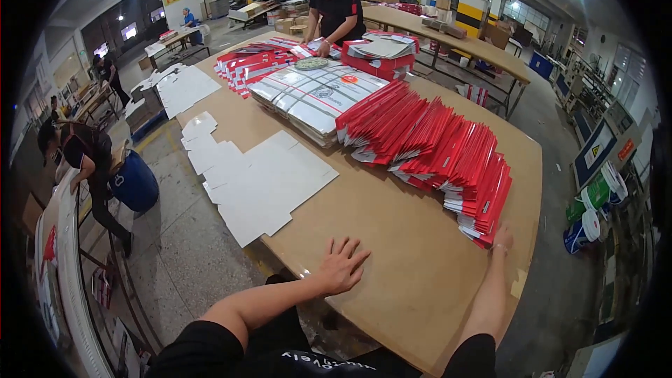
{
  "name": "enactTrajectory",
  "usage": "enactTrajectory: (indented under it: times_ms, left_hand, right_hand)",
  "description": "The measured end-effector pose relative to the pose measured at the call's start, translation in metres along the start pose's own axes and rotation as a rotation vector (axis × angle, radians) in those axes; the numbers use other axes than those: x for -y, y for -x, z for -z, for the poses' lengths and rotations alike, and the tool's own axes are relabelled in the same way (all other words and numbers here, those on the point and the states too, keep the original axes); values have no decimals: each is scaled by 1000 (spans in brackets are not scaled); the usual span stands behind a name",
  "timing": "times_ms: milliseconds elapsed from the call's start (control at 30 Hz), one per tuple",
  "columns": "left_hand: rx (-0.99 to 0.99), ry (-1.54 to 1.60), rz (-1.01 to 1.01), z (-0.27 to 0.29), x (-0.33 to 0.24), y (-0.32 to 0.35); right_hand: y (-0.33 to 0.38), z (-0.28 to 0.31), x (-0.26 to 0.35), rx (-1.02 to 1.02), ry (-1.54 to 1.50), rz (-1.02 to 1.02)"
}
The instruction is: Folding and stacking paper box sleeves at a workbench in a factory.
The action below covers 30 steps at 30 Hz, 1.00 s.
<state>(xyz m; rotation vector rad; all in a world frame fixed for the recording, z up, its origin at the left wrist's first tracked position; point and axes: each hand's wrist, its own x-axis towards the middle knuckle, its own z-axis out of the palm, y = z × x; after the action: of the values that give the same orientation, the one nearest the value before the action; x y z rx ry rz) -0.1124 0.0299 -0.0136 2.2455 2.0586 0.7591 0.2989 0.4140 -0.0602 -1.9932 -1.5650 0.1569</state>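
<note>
My left hand (341, 266) hovers over or rests on the near edge of the brown table (378, 238), palm down, fingers spread and holding nothing. At the near right end of a long row of red-and-white folded cartons (434, 143), my right hand (500, 239) is up against the last ones. Its fingers are too small and partly hidden to show whether they grip a carton. The cartons lean on one another in an overlapping line. Beyond them lies a strapped stack of flat white printed sheets (318, 98) with a round roll of tape (311, 64) on top.
White die-cut cardboard sheets (262, 178) overhang the table's left edge. Across the table a co-worker (336, 7) handles more red-and-white cartons (255, 63); a red carton pile (381, 56) stands beside. A blue barrel (133, 180) and another person (87, 161) are at left, buckets (582, 229) at right.
</note>
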Motion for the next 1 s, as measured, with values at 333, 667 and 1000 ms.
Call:
enactTrajectory:
  times_ms: [333,667,1000]
  left_hand:
    - [275,32,-69,15,26,5]
    - [476,-398,459,147,175,92]
    - [153,-460,87,190,179,66]
  right_hand:
    - [246,81,8,134,-818,-136]
    - [363,160,-54,153,-802,-98]
    - [369,162,-36,137,-542,-6]
